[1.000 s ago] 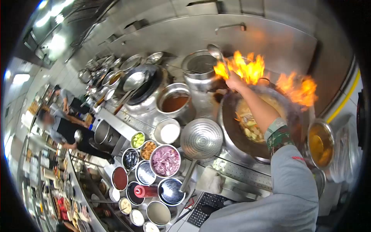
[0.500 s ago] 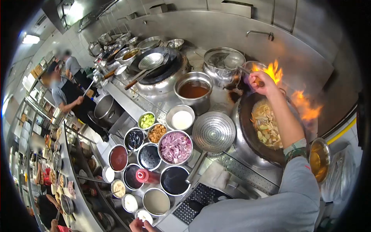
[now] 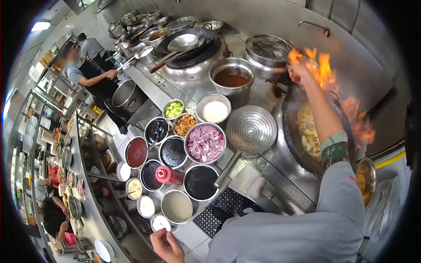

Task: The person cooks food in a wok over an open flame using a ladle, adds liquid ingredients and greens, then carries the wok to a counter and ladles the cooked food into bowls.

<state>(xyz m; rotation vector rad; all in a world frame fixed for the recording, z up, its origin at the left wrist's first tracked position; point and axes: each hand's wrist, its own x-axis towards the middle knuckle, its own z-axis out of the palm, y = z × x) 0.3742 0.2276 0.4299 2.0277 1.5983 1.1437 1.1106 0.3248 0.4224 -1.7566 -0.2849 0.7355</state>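
Note:
My right hand (image 3: 300, 74) is closed around the handle of a ladle (image 3: 280, 49), whose bowl rests at a pot of liquid (image 3: 255, 49) behind the wok. Below that arm, sliced food (image 3: 309, 131) lies in a large wok (image 3: 287, 144), and tall flames (image 3: 323, 65) rise behind and beside it. My left hand (image 3: 167, 247) is low in the view with curled fingers, just in front of a small bowl of white seasoning (image 3: 161, 223). Whatever its fingers may pinch is too small to make out.
A perforated strainer (image 3: 251, 129) lies left of the wok. Several sauce containers, a bowl of sliced onions (image 3: 205, 143) and a red squeeze bottle (image 3: 169, 175) crowd the counter. A pot of brown liquid (image 3: 231, 78) stands behind. Co-workers (image 3: 90, 72) stand at far left.
My left hand has risen further into view beside the white seasoning bowl. The flames behind the wok have grown larger. The ladle bowl is still at the pot, and the camera view has shifted.

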